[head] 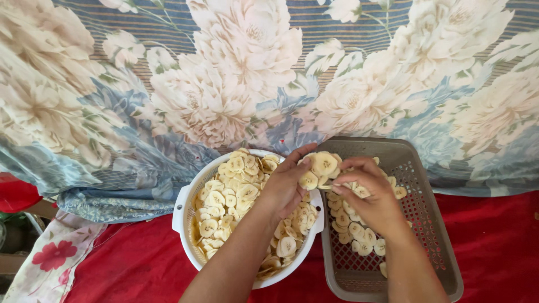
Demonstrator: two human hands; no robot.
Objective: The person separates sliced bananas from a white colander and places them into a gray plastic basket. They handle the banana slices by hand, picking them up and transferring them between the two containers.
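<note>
Banana slices, flat faces upward, sit pinched between left hand and right hand grips.

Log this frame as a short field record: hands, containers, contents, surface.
left hand: holds a clump of banana slices above the containers
right hand: touches the same clump, over the tray
white colander: heaped with pale banana slices
grey perforated tray: a few slices laid along its left side
surface: red cloth
backdrop: floral fabric
</note>
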